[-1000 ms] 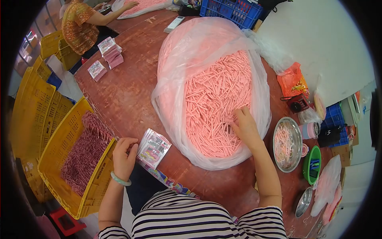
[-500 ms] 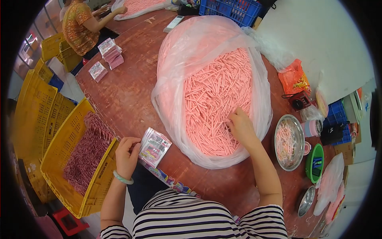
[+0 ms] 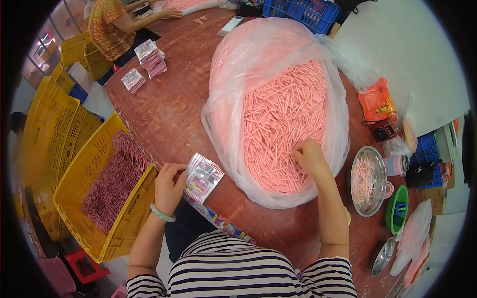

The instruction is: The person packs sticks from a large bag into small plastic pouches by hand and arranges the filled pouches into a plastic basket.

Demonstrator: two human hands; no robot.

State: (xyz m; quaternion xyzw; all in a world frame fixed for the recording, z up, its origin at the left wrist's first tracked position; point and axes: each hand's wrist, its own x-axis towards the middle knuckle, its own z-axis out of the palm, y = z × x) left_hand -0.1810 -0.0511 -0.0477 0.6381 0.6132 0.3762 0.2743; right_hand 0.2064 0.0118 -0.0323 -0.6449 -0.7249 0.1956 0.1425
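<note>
My left hand (image 3: 170,187) is at the left edge of a small stack of printed packets (image 3: 203,178) lying near the table edge. Its thumb and fingers are curled together, and whatever they pinch is hidden. A pale bracelet circles that wrist. Thin pink sticks (image 3: 278,124) fill a big clear plastic bag (image 3: 223,107) with its mouth folded open. Over the lower right of the sticks, my right hand (image 3: 312,158) reaches in with bent fingers, the tips down among them. Whether a stick is between those fingertips cannot be made out.
A yellow crate (image 3: 134,206) of darker wrapped sticks stands on my left. More packets (image 3: 150,59) lie at the far left, near a co-worker (image 3: 112,30). To the right are a metal bowl (image 3: 368,204), a green basket (image 3: 392,226) and a small steel bowl (image 3: 383,257).
The whole view has shifted slightly. My right hand stays low over the sticks and my left hand stays by the packets. The co-worker's arm has reached further along the table.
</note>
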